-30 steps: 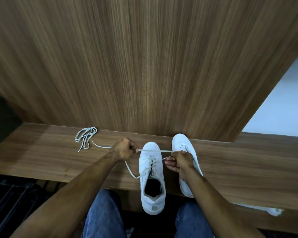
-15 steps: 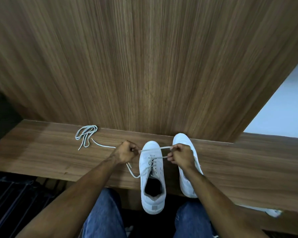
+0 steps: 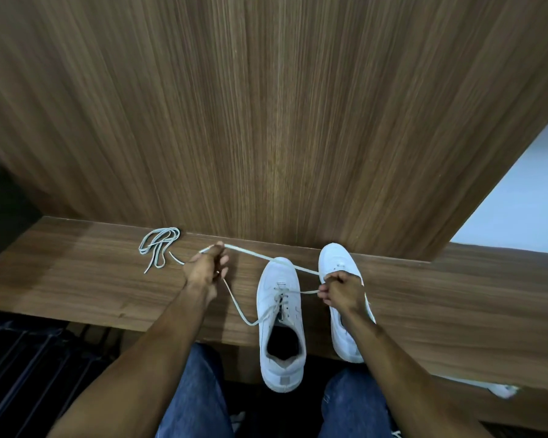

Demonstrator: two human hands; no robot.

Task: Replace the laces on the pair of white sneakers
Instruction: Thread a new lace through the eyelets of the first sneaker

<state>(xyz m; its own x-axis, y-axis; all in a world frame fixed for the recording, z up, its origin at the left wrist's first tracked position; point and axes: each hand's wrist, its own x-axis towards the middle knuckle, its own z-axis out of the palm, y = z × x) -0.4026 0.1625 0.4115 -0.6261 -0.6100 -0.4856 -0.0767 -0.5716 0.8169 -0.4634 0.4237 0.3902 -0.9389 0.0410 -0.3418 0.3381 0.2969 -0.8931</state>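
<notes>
I see two white sneakers on the wooden shelf (image 3: 456, 298), lower centre of frame. The left sneaker (image 3: 280, 327) is partly laced, heel overhanging the near edge. The right sneaker (image 3: 345, 298) lies just beside it, partly under the right hand (image 3: 340, 292). That hand pinches the lace (image 3: 266, 257) above the eyelets. The left hand (image 3: 208, 270), left of centre, grips the same lace, stretched taut between both. A spare lace (image 3: 159, 246) lies coiled at the shelf's back, further left.

Home interior, wood-veneer bench (image 3: 456, 295) and panel (image 3: 266, 121), white wall (image 3: 525, 197)
</notes>
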